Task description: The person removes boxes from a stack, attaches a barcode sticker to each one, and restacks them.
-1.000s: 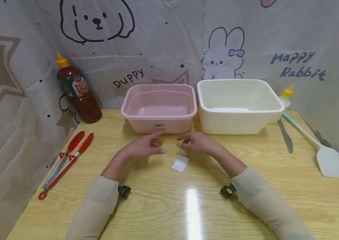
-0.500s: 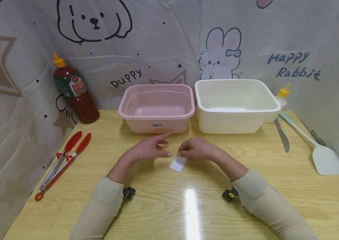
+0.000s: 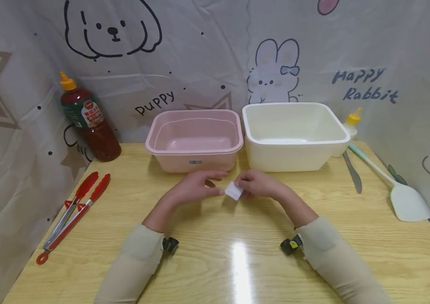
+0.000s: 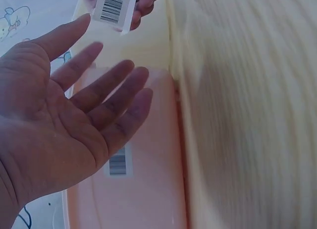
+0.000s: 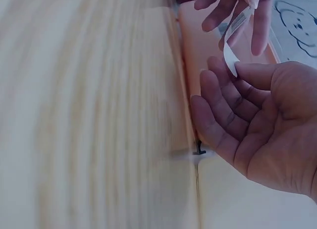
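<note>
In the head view a small white barcode label (image 3: 233,191) is raised off the table between the two hands. My right hand (image 3: 262,184) pinches its right corner between thumb and forefinger. The left wrist view shows printed bars on the label's face (image 4: 113,6). My left hand (image 3: 194,186) is spread loosely, its thumb tip right at the label's left corner, the other fingers apart from it. Seen from the right wrist, the label (image 5: 230,58) bows slightly between the right thumb and the left thumb tip. Both hands are in front of a pink basin (image 3: 195,162).
A white bin (image 3: 283,157) stands right of the basin. Red-handled tongs (image 3: 73,219) and a sauce bottle (image 3: 91,120) are at the left. On the right are a knife (image 3: 352,173), a white spatula (image 3: 409,202) and a yellow-capped bottle (image 3: 352,122). A printed curtain (image 3: 200,55) hangs behind.
My right hand came down to the label lying on the table, pinched it and lifted it toward the basin. The left hand shifted right, up to the label's edge.
</note>
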`<state>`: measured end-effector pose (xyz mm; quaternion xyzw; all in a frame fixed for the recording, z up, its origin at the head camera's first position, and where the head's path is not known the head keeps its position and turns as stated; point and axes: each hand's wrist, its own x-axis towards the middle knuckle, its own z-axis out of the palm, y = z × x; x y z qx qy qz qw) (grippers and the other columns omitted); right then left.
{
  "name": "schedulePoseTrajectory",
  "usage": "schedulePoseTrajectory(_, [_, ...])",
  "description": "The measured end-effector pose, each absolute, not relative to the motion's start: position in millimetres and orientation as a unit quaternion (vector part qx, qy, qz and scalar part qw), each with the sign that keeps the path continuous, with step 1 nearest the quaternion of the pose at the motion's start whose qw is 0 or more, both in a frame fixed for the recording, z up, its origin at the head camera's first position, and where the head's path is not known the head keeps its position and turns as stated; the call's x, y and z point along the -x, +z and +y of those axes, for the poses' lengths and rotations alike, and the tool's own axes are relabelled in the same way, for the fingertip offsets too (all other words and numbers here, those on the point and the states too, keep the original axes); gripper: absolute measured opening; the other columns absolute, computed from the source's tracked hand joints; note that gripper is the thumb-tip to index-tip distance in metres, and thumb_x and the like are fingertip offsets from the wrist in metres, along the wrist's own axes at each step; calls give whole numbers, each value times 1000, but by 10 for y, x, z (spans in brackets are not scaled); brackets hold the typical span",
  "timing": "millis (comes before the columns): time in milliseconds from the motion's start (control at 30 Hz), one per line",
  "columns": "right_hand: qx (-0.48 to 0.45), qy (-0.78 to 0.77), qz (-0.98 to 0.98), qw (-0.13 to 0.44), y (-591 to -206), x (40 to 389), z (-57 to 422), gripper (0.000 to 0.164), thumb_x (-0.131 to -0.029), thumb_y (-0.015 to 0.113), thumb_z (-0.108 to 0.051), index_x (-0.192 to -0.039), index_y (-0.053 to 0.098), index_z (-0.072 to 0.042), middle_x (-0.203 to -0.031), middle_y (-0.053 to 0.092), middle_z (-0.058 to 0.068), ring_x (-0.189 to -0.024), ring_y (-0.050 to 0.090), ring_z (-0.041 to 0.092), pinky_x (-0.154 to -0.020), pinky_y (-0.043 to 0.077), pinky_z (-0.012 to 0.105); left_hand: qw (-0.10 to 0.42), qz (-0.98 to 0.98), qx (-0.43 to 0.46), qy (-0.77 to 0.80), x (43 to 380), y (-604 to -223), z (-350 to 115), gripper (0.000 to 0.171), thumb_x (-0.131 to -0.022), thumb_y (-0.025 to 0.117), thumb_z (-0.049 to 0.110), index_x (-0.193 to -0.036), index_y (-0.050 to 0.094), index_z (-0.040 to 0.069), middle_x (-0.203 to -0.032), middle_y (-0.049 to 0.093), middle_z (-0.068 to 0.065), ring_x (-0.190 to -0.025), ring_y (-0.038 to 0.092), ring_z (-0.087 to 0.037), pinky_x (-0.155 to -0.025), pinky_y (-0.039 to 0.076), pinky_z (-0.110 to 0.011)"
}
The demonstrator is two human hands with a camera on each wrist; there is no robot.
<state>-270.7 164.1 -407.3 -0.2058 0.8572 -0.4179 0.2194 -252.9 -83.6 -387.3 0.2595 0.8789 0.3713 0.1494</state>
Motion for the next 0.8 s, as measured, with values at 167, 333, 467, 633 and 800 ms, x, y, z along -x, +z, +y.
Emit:
schedulePoseTrajectory(167, [191, -459, 840, 218, -4062, 2715, 1736, 27, -105, 48, -11, -110, 67, 8, -88, 69, 14, -74, 65, 17, -71, 59, 33, 139, 869, -285, 380, 2554, -3824, -710, 42, -94, 73, 34, -134, 67, 25, -132, 69, 4, -110, 68, -17, -90, 57, -35])
schedulePoseTrajectory(333, [186, -484, 821, 237, -4111, 2680, 1685, 28, -105, 49, -12, -110, 67, 9, -87, 69, 13, -76, 65, 17, -75, 60, 32, 124, 867, -273, 399, 2497, -3832, -694, 29, -96, 71, 31, -123, 74, 20, -120, 75, 2, -105, 68, -15, -88, 57, -32])
schedulePoseTrajectory(467, [202, -490, 812, 244, -4130, 2647, 1586, 29, -105, 49, -14, -107, 67, 8, -83, 68, 8, -76, 65, 16, -75, 59, 32, 103, 880, -221, 409, 2426, -3833, -720, 17, -96, 71, 28, -108, 79, 19, -103, 76, 3, -96, 66, -16, -80, 54, -31])
schedulePoseTrajectory(633, [193, -492, 817, 231, -4058, 2619, 1598, 26, -103, 48, -8, -106, 67, 10, -83, 68, 14, -74, 65, 19, -74, 60, 35, 68, 874, -211, 433, 2451, -3829, -657, 15, -97, 70, 28, -99, 78, 15, -97, 75, 1, -90, 63, -16, -74, 50, -29])
schedulePoseTrajectory(800, [171, -501, 823, 207, -3976, 2618, 1684, 32, -106, 47, -14, -119, 65, 9, -99, 71, 19, -79, 68, 19, -81, 61, 39, 59, 864, -176, 468, 2478, -3829, -574, 17, -99, 66, 26, -95, 71, 11, -91, 69, -2, -77, 57, -15, -64, 46, -27])
